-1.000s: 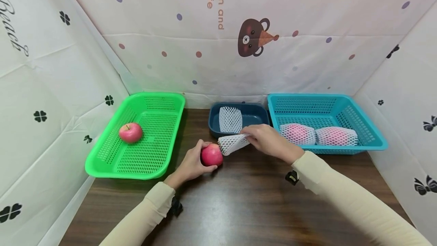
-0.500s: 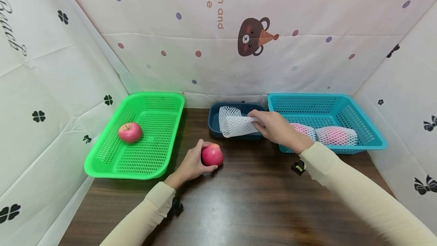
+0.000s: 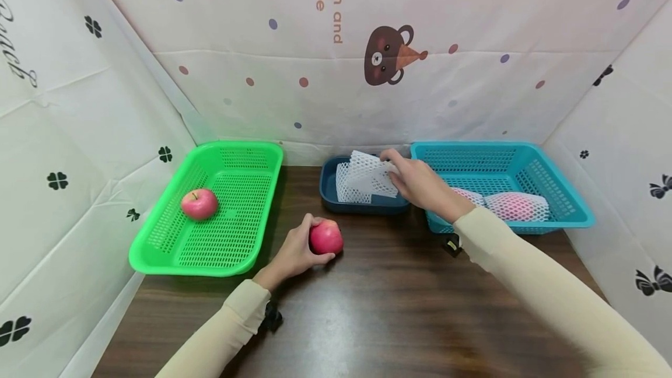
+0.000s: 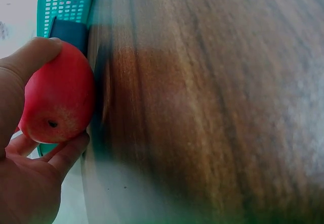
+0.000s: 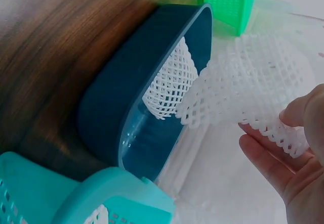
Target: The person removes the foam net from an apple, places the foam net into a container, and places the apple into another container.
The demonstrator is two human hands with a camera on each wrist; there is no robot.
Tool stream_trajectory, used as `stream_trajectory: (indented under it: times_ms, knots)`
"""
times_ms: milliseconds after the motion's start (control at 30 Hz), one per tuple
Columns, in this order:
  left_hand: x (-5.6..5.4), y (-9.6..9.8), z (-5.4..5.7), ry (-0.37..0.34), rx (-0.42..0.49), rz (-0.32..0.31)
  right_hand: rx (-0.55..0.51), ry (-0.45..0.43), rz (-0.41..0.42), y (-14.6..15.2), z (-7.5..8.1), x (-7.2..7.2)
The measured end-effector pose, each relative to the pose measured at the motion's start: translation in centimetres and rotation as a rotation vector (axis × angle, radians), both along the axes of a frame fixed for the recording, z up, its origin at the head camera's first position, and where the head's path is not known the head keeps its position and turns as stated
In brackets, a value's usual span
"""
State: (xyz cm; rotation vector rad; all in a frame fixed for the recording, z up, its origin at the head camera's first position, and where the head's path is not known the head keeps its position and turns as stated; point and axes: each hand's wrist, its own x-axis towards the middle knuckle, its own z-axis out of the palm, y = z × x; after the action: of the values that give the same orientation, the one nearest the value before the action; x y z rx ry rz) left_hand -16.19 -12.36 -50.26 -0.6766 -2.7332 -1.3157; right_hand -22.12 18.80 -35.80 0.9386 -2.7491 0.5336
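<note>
My left hand point(image 3: 296, 251) grips a red apple point(image 3: 326, 237) on the dark wooden table, thumb and fingers round its sides. The left wrist view shows one end of the apple point(image 4: 59, 95) with a small dark hollow. Over the small navy tray point(image 3: 331, 203), my right hand point(image 3: 420, 182) pinches a white foam net sleeve point(image 5: 253, 77) by one end. Another foam net point(image 5: 172, 82) lies inside the tray, partly behind the held one in the head view.
A green basket point(image 3: 257, 232) at the left holds one apple point(image 3: 199, 204). The blue basket point(image 3: 572, 214) at the right holds two net-wrapped apples point(image 3: 517, 207), one partly hidden by my right arm. A printed cloth point(image 3: 236, 104) hangs behind.
My right hand has drawn the foam net away from the apple, up and back over the navy tray, and the net now tilts differently. My left hand stays on the apple.
</note>
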Motion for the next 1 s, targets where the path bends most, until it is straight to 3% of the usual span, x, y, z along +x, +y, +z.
stream_trajectory:
  times_ms: [267, 667, 1000]
  knots:
    - [0.0, 0.0, 0.1, -0.002, 0.001, 0.004, -0.022, 0.055, 0.019, -0.8, -0.2, -1.7]
    - [0.3, 0.2, 0.2, 0.044, -0.017, -0.012, -0.044, 0.04, -0.115, -1.6, -1.5, -2.4]
    - [0.1, 0.1, 0.1, 0.033, -0.021, -0.018, -0.053, -0.018, -0.203, -1.9, -2.8, -2.8]
